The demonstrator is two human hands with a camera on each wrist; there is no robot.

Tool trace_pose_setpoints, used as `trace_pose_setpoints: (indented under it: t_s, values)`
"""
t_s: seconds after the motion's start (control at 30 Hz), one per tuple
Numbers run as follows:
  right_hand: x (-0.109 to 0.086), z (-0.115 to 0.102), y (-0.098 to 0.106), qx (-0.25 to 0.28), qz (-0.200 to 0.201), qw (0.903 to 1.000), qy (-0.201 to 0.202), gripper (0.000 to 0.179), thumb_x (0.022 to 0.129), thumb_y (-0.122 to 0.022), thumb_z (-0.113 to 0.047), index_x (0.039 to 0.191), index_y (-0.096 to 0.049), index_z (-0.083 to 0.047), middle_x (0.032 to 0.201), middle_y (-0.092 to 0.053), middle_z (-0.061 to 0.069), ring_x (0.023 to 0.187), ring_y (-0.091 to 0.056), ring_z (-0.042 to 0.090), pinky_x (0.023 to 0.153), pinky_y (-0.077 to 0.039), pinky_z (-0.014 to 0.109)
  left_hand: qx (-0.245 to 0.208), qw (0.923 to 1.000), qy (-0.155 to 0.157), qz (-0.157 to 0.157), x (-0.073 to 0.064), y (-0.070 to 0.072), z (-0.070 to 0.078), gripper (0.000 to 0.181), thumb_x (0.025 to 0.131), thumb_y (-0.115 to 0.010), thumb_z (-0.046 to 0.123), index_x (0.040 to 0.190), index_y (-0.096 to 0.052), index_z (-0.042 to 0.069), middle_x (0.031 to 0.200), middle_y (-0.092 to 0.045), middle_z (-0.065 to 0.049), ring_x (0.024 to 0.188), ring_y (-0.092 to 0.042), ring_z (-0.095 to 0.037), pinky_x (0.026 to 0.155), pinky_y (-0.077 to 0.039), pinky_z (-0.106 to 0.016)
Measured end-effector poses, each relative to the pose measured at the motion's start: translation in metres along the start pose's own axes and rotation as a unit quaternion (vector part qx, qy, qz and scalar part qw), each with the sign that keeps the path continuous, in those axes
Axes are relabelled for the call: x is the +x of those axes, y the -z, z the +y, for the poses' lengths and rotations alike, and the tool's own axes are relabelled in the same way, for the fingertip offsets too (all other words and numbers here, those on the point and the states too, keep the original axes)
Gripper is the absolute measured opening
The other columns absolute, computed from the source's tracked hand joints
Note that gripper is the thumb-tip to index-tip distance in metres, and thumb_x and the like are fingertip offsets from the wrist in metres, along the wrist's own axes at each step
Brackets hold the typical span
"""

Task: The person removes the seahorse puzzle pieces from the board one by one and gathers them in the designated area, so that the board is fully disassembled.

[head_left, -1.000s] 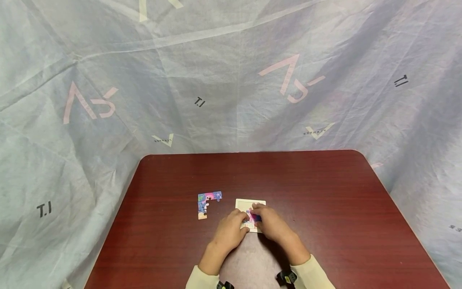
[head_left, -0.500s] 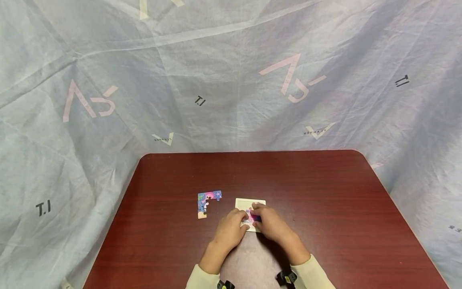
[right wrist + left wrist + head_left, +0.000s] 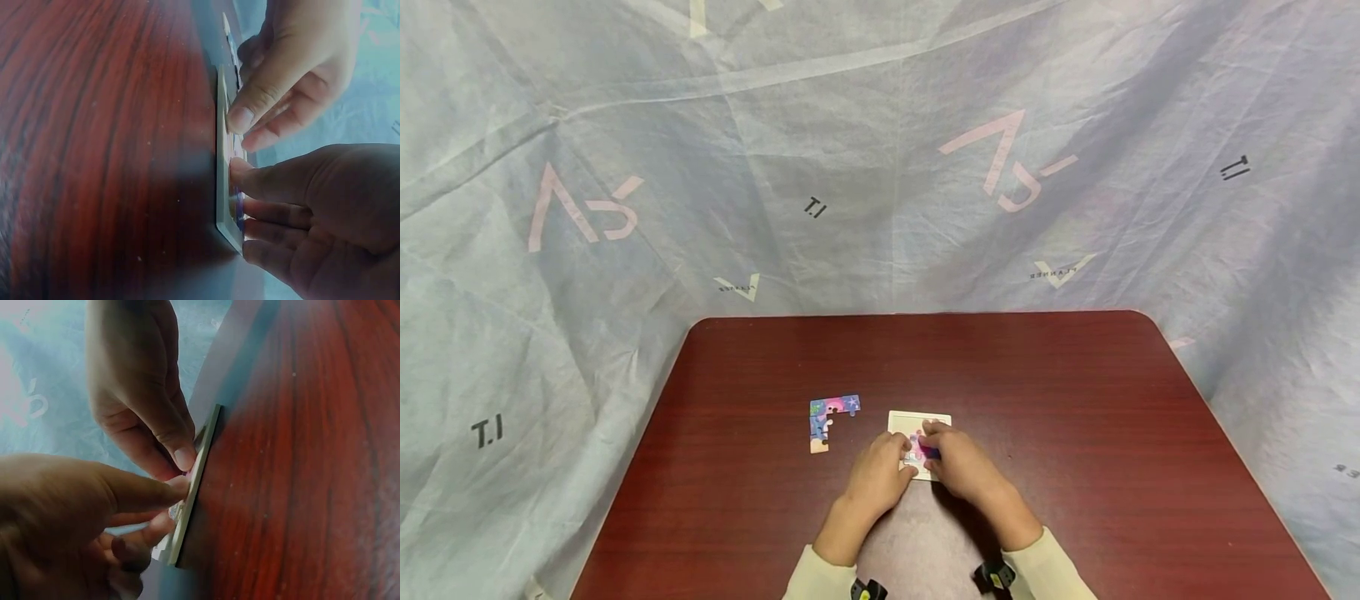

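Little has moved since the earlier head frames: both hands keep their places over the tray, and the scene sits only slightly higher in view. At far left, pale grey cloth (image 3: 850, 125) printed with letters and logos begins, running behind the counter (image 3: 1075, 392) and round to the right. On the left part of the counter, puzzle pieces joined in an L (image 3: 817, 422) lie near the tray but apart from it; they are blue and pink, with a white star at the right end and a sandy colour at the lower end. Next comes the left hand (image 3: 877, 473), its thumb and forefinger bent and set slightly apart at the near left side of the tray. The cream tray (image 3: 903, 422) lies flat on the counter between the hands, its far part bare. Inside it, pink and blue pieces (image 3: 917, 450) show between the fingers, partly hidden. At right, the right hand (image 3: 964, 462) spans the tray's right side, thumb and fingers spaced apart. Whether either hand pinches a piece cannot be told. Each cream sleeve (image 3: 1048, 571) has a black device (image 3: 995, 576) beside it at the wrist.
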State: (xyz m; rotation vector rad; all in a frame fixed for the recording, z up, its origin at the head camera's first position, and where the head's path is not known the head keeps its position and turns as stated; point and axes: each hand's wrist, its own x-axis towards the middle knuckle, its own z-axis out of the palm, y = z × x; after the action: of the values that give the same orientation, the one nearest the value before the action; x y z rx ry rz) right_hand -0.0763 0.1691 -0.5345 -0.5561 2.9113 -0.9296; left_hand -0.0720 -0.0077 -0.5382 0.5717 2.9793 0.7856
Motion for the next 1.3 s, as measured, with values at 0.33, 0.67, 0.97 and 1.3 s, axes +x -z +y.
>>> trace_pose_setpoints:
  t_s: [0.33,0.67,0.97,1.3]
  values:
    - [0.0004,0.0019,-0.0011,-0.006,0.012,0.9999,0.01,0.036,0.084,-0.08,0.007,0.119,-0.074,0.012,0.137,-0.068,0.029,0.132,-0.064,0.045,0.111,-0.049,0.055,0.086,0.9956,0.018,0.031,-0.0054,0.0028,0.0093,0.017,0.079,-0.09,0.028,0.079,-0.077,0.016,0.086,-0.067,-0.002,0.075,-0.071,-0.026,0.062,-0.055,-0.042]
    - [-0.0013,0.0048,-0.0015,0.001,-0.001,0.9998,0.02,0.038,0.083,-0.076,0.011,0.121,-0.073,0.012,0.138,-0.066,0.03,0.133,-0.063,0.046,0.111,-0.05,0.056,0.049,0.9972,0.055,0.007,-0.0012,0.0012,0.0095,0.028,0.078,-0.093,0.027,0.088,-0.074,0.01,0.089,-0.066,-0.006,0.078,-0.072,-0.029,0.068,-0.058,-0.043]
    - [0.0003,0.0063,0.0022,0.013,-0.018,0.9995,0.023,0.044,0.081,-0.071,0.015,0.125,-0.071,0.013,0.141,-0.063,0.032,0.136,-0.06,0.049,0.112,-0.047,0.058,0.04,0.9978,0.053,-0.012,0.0017,0.0024,0.0088,0.025,0.081,-0.09,0.025,0.087,-0.071,0.01,0.088,-0.065,-0.007,0.077,-0.071,-0.028,0.067,-0.058,-0.043]
    - [-0.0017,0.0046,0.0025,-0.029,-0.027,0.9984,0.04,0.041,0.085,-0.076,0.008,0.125,-0.071,0.011,0.141,-0.064,0.031,0.134,-0.061,0.049,0.112,-0.048,0.056,0.064,0.9969,0.032,-0.031,0.0044,0.0036,0.0083,0.032,0.085,-0.087,0.033,0.085,-0.067,0.008,0.09,-0.067,-0.012,0.078,-0.071,-0.031,0.067,-0.058,-0.046]
